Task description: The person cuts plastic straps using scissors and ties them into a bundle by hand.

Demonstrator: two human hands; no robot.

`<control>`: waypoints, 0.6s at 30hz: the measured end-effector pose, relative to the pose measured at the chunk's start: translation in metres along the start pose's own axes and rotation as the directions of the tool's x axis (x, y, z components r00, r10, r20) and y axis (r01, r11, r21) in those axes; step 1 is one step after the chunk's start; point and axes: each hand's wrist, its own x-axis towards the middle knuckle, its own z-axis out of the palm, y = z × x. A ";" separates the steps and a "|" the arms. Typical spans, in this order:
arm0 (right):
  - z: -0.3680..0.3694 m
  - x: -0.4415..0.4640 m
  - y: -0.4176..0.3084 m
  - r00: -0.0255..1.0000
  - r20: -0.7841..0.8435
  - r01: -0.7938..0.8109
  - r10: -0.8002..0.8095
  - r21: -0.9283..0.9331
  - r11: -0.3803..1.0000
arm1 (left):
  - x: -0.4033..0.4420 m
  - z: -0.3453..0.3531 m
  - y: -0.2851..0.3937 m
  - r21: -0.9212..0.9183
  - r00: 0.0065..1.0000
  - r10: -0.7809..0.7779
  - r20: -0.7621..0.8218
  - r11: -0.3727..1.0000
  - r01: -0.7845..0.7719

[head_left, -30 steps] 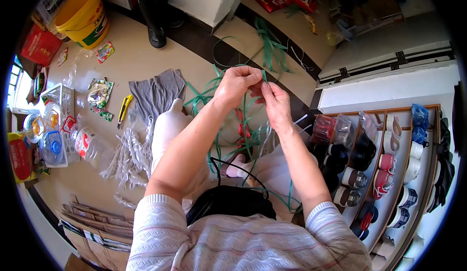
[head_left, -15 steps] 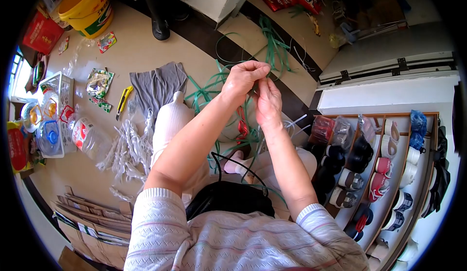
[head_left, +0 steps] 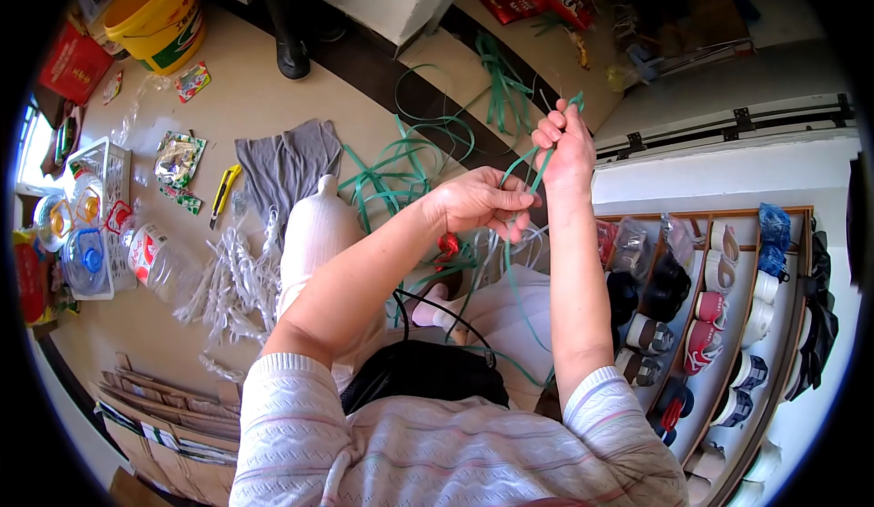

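A narrow green plastic strap (head_left: pixel 519 275) runs through both hands, its lower end trailing over my lap. My left hand (head_left: pixel 482 202) pinches the strap between thumb and fingers. Higher and to the right, my right hand (head_left: pixel 569 147) is closed round the strap, with a bit of green showing above its fingers. Loops of green strapping (head_left: pixel 391 170) lie tangled on the floor beyond my left hand, and another green bundle (head_left: pixel 501 79) lies farther off. A red strip (head_left: pixel 446 250) lies just below my left hand.
Left on the floor are a grey cloth (head_left: pixel 291 166), a yellow cutter knife (head_left: pixel 225 196), knotted white strips (head_left: pixel 237 279) and a plastic bottle (head_left: pixel 159 257). A shoe rack (head_left: pixel 696 311) stands at right. A yellow bucket (head_left: pixel 157 20) and black boots (head_left: pixel 289 43) are at the back.
My hands were together in front; now they are apart. The right hand has risen rightward and the left has come lower, with green strap stretched between them.
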 end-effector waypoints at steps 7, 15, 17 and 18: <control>-0.044 0.023 -0.017 0.989 -0.146 0.025 -0.013 0.080 0.996 | -0.002 -0.010 0.010 0.152 0.998 -0.033 -0.054 0.988 0.041; -0.055 0.019 -0.007 0.986 -0.164 0.007 0.038 0.264 0.965 | 0.000 -0.025 0.021 0.241 0.834 0.335 -0.439 0.938 -0.249; -0.055 0.017 0.008 0.987 -0.146 -0.014 0.063 0.311 0.950 | -0.001 -0.031 0.028 0.084 0.760 0.353 -0.546 0.926 -0.369; -0.049 0.013 0.017 0.987 -0.137 -0.032 0.083 0.340 0.940 | 0.001 -0.031 0.029 0.100 0.700 0.411 -0.584 0.892 -0.440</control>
